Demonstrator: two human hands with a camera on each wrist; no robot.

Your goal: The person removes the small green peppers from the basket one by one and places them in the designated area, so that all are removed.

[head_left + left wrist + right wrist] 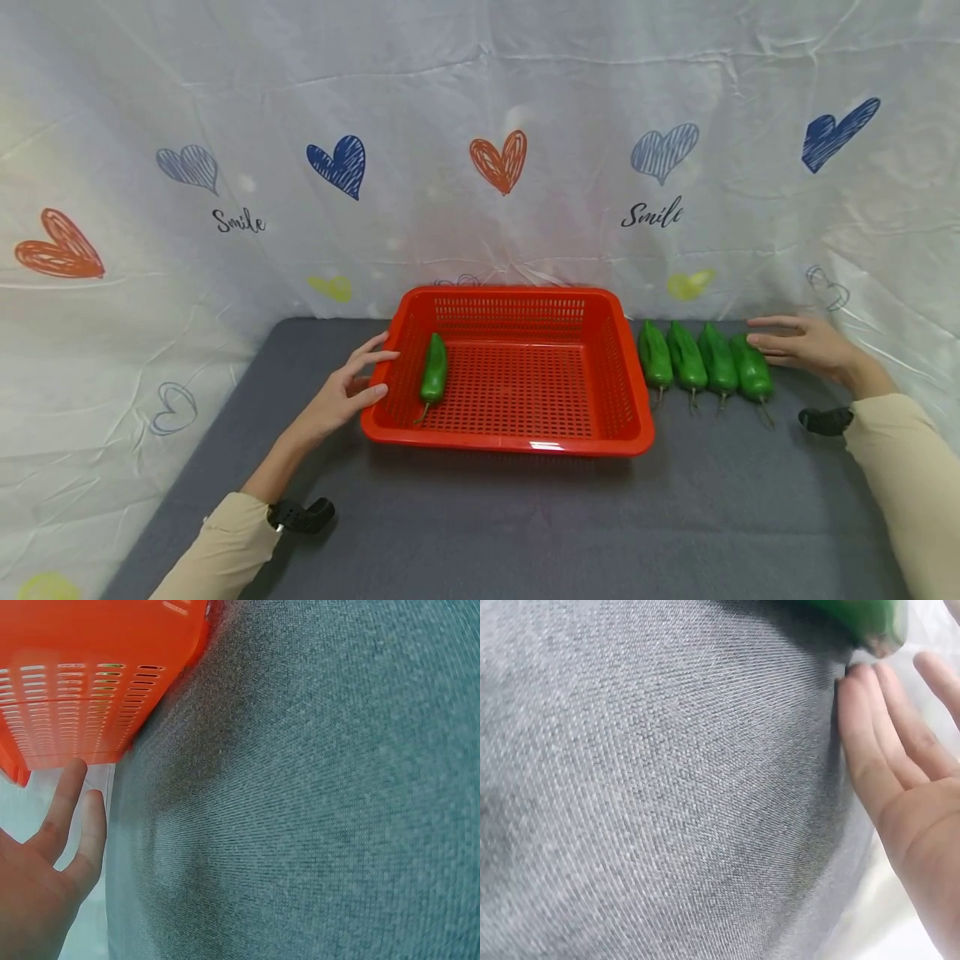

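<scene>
A red plastic basket [517,443] with slotted walls stands on the grey cloth, with one green pepper [434,373] lying in its left part. My left hand [337,400] is at the basket's left side, its fingers spread and relaxed by the rim; whether they touch it I cannot tell. Several more green peppers lie side by side to the right of the basket, stems toward me. At the rightmost pepper [753,371] is my right hand [813,348], fingers extended near its far end. The right wrist view shows those straight fingers [862,724] just beside the pepper's tip [866,622].
Grey cloth [480,525] covers the table. Behind and to the left hangs a white curtain [420,75] printed with hearts and "Smile". The basket's back edge is close to the curtain. A black strap [300,517] is round the left wrist, another [825,421] round the right.
</scene>
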